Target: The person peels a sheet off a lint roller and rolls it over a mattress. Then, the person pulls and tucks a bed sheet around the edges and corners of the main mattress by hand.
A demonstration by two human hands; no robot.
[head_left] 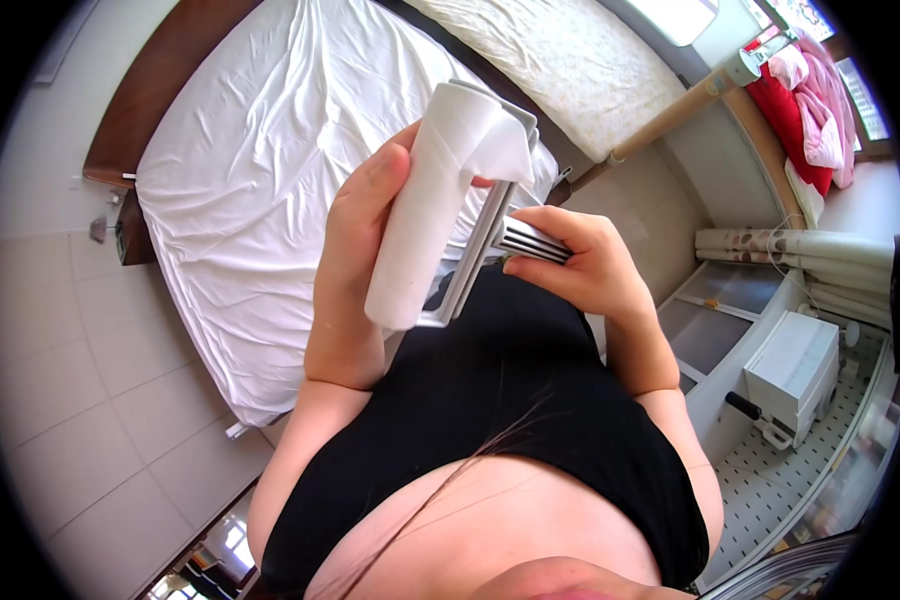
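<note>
A large lint roller (422, 215) with a white paper roll on a grey-and-white frame is held up in front of my chest, tilted. My left hand (368, 195) is closed round the roll from the left, its thumb on the paper and most fingers hidden behind. At the upper end a loose flap of the paper sheet (502, 145) hangs away from the roll over the frame. My right hand (590, 262) grips the striped handle (532, 240) between thumb and fingers, to the right of the frame.
A bed with a wrinkled white sheet (240, 200) lies ahead, beside a second mattress (560, 60). Pink and red bedding (805, 120) is piled at the upper right. A white box-shaped appliance (795, 365) stands on a perforated surface at the right. Tiled floor (100, 400) lies left.
</note>
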